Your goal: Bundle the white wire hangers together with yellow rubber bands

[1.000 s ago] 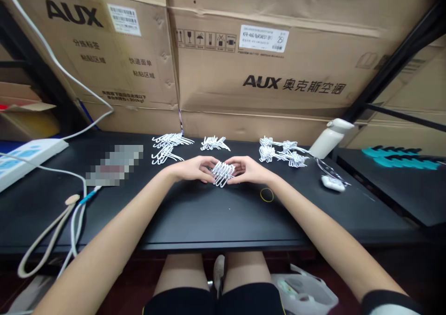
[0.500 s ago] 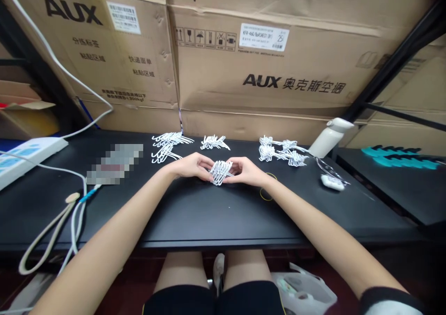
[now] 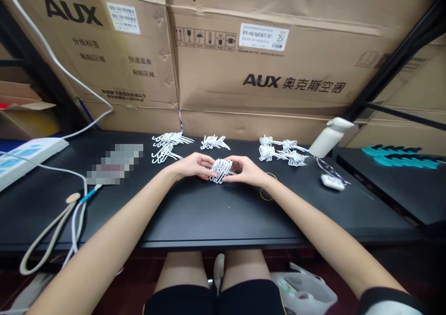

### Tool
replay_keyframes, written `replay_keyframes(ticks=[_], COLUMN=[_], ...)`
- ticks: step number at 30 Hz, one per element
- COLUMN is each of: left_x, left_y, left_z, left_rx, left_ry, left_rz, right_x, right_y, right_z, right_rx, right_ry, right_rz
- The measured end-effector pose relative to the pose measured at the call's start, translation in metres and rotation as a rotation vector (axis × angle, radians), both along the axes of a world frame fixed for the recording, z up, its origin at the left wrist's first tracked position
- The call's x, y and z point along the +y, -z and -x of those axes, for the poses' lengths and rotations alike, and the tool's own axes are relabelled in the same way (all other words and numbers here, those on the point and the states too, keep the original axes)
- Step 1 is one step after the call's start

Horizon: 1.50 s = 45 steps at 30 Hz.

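Between my two hands is a bundle of white hooks [image 3: 221, 170], nested side by side just above the black table. My left hand [image 3: 193, 166] grips it from the left with thumb and fingers. My right hand [image 3: 245, 170] pinches its right side, and the fingertips behind the bundle are partly hidden. Farther back lie loose white hooks [image 3: 166, 153] in rows on the left, and a small pile of white hooks [image 3: 214, 142] in the middle. Several bunched white hooks [image 3: 283, 152] lie to the right. Beside my right wrist is a thin yellow rubber band [image 3: 267, 194].
Large cardboard boxes [image 3: 272, 106] stand along the back of the table [image 3: 223, 222]. A white bottle [image 3: 327, 141] and a small white case [image 3: 332, 182] are at right. On the left are a power strip [image 3: 31, 159], cables and a blurred-out flat object [image 3: 116, 164] with a strap.
The bundle of hooks has tilted slightly between my fingers, and my left thumb has shifted a little to the right over it. The other things have stayed in place.
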State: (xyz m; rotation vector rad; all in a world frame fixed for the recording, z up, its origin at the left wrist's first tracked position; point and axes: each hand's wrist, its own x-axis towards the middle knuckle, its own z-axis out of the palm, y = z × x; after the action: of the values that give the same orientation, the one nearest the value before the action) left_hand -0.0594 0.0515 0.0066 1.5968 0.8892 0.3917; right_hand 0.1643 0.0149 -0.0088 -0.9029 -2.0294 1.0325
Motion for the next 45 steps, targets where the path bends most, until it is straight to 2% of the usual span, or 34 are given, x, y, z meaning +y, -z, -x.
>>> replay_keyframes(ticks=[9, 15, 18, 29, 36, 45], left_x=[-0.001, -0.001, -0.001, -0.003, -0.002, -0.005], left_y=[0.000, 0.005, 0.005, 0.005, 0.008, 0.010], left_z=[-0.003, -0.007, -0.007, -0.011, -0.010, -0.014], left_rx=[-0.015, -0.039, -0.038, -0.047, -0.047, -0.035], left_ry=[0.009, 0.018, 0.033, 0.024, 0.004, 0.013], left_rz=[-0.010, -0.020, -0.033, -0.060, -0.039, -0.071], right_x=[-0.001, -0.008, -0.009, -0.003, -0.005, -0.003], right_y=[0.004, 0.006, 0.006, 0.007, 0.006, 0.014], right_z=[0.006, 0.013, 0.015, 0.013, 0.013, 0.011], right_rx=[0.124, -0.003, -0.005, 0.074, 0.054, -0.098], right_ry=[0.073, 0.191, 0.221, 0.179, 0.177, 0.234], right_rz=[-0.015, -0.258, -0.297, -0.161, -0.151, -0.563])
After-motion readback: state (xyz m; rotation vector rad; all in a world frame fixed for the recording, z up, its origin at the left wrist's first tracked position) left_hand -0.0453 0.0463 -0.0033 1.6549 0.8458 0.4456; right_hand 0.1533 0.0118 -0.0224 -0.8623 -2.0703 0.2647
